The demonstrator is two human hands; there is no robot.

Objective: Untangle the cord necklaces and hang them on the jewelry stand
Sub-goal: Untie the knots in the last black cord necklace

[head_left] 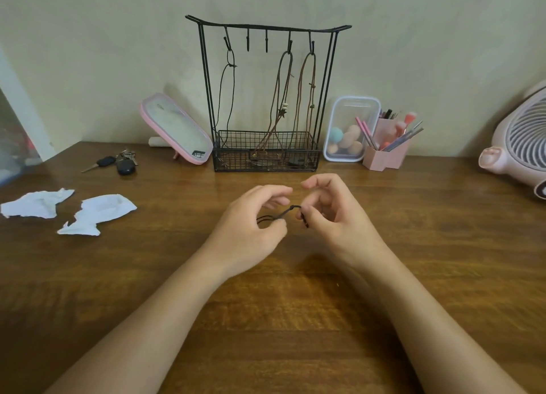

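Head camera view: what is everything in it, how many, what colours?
jewelry stand: one, black wire, back of table by wall
black necklace: one, black, on leftmost hook
brown necklaces: two, brown, on the two right hooks
loose cord: one, dark, between both hands
mirror: one, pink-framed, left of stand
keys: one bunch, black fobs, left of mirror
torn paper: two pieces, white, table's left
clear box: one, holds pastel sponges, right of stand
brush holder: one, pink, beside box
fan: one, pink, right edge
table: one, brown wood
left hand: pinches cord
right hand: pinches cord
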